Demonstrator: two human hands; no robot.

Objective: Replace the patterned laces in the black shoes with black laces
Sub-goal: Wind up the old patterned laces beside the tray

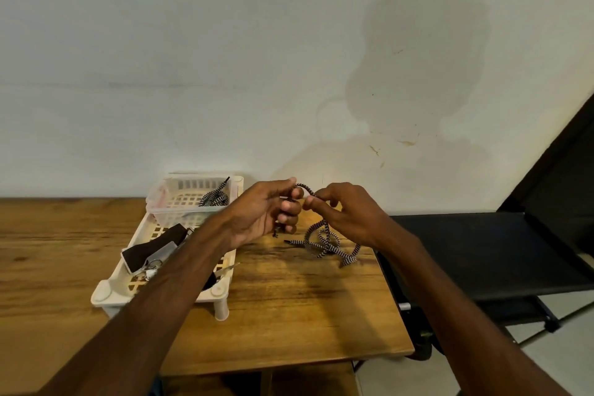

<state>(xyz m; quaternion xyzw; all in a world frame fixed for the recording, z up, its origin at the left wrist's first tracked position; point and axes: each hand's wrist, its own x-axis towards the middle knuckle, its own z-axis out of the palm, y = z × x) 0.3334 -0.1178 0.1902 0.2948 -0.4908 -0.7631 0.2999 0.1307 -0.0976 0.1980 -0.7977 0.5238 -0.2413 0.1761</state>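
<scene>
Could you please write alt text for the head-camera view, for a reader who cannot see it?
The left hand and right hand hold a black-and-white patterned lace above a wooden table, with its loose length coiled on the tabletop. To the left, a white tray carries a small basket holding a second patterned lace.

A lace (328, 243) lies on the worktop (289, 315) beneath the right hand (350, 215); left of the left hand (260, 215), a tray (106, 292) carries a basket (180, 212).
</scene>
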